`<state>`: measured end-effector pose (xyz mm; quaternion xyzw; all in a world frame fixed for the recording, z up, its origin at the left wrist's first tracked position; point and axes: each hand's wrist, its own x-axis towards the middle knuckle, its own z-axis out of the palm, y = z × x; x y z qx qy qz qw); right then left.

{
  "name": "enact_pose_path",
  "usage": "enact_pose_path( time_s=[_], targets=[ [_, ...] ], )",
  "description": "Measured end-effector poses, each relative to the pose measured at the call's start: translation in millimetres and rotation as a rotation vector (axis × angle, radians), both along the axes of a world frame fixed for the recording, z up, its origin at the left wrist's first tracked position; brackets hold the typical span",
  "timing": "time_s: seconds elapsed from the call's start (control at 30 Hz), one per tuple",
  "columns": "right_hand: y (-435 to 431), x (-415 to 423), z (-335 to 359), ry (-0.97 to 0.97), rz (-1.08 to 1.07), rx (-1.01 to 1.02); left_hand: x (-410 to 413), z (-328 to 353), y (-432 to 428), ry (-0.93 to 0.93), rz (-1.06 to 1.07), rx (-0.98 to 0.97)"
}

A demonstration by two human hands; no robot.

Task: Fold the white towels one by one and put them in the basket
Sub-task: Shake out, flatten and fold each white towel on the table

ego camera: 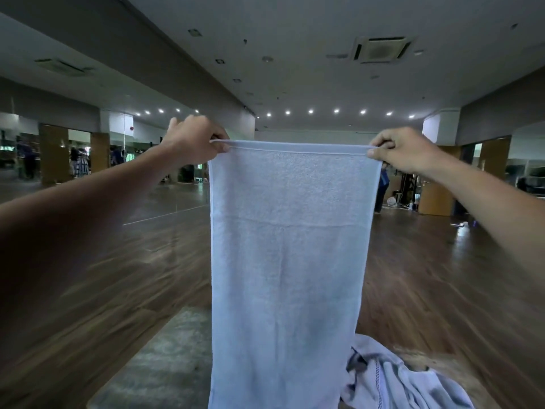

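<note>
Aloft, stretched flat and hanging lengthwise above the wooden floor (118, 276): white towel (286, 261). Pinched at the top left corner by left grip (196, 140), top right by right grip (404, 149), fingers curled. Lower right, crumpled towel heap (398, 382).

— What is shown on the long white terry-cloth towel (286, 261)?
— White is seen all over, tinged pale blue in the shade; a plainer, smoother band is woven across it below the top hem.
— And on the crumpled white cloth heap (398, 385)?
— A dark dotted stitch line is carried, and grey is seen in its folds.
— What is seen beneath?
— A brown wood-plank floor (118, 261), streaked with grain, and a mottled grey mat (165, 364) at its near edge.
</note>
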<state>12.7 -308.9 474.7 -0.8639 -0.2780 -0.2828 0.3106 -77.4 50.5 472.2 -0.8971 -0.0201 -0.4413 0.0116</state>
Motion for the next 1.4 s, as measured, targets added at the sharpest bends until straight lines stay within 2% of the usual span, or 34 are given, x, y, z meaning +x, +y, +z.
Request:
enact_pose_path(
  time_s=[0.3, 0.57, 0.7, 0.87, 1.03, 1.23, 1.33, 1.4],
  targets=[
    [-5.8, 23.5, -13.6, 0.05, -0.017, -0.073, 23.5, -16.0, -4.2, 0.096, -0.002, -0.028],
    [6.8, 83.7, -40.5, 0.057, -0.082, -0.109, 80.7, -47.0, 1.0, 0.153, 0.036, -0.048],
    [16.3, 110.4, -51.7, 0.014, -0.097, -0.186, 109.3, -65.2, 8.6, 0.12, 0.067, -0.067],
    [19.9, 136.0, -75.5, -0.034, -0.167, -0.163, 130.0, -102.2, 14.3, 0.063, 0.04, -0.082],
    [15.5, 127.3, -160.2, 0.007, -0.14, -0.269, 128.6, -177.4, 16.6, 0.214, 0.034, -0.082],
    [2.3, 102.8, -303.0, 0.152, -0.14, -0.333, 93.3, -315.7, 18.7, 0.441, -0.002, -0.017],
    [-9.9, 86.3, -373.4, 0.21, -0.105, -0.39, 64.9, -385.0, 13.9, 0.518, -0.07, -0.069],
    [-16.6, 73.4, -415.9, 0.178, -0.063, -0.397, 43.9, -424.9, 11.2, 0.578, -0.147, -0.121]
  ],
)
